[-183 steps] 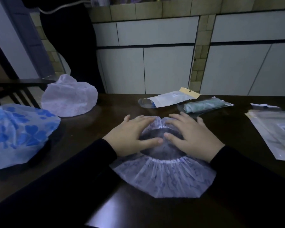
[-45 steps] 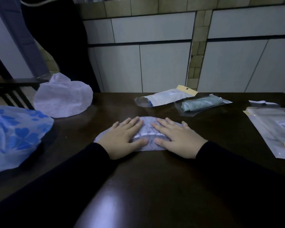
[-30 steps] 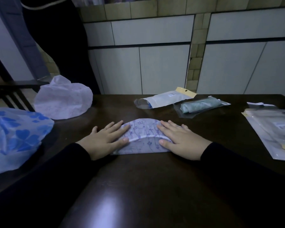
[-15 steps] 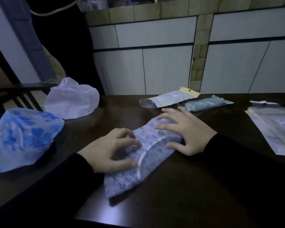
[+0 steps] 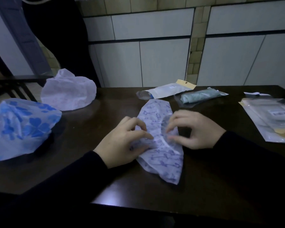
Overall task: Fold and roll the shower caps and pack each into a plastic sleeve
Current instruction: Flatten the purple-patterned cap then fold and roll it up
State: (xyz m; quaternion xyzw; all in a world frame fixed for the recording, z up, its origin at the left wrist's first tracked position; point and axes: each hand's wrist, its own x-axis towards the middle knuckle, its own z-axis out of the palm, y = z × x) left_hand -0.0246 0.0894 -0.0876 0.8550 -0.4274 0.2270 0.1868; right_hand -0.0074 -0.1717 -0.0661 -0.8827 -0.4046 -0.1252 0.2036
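Both hands work the folded lilac-print shower cap (image 5: pixel 161 145) lying lengthwise on the dark worktop (image 5: pixel 204 186). The left hand (image 5: pixel 122 145) pinches its left edge with curled fingers; the right hand (image 5: pixel 192 129) pinches its right edge. Beyond the right grip lie a packed sleeve (image 5: pixel 201 97) and a white sleeve (image 5: pixel 166 91). Well left of the left grip sit a blue-flowered cap (image 5: pixel 21 127) and a white cap (image 5: pixel 69 91).
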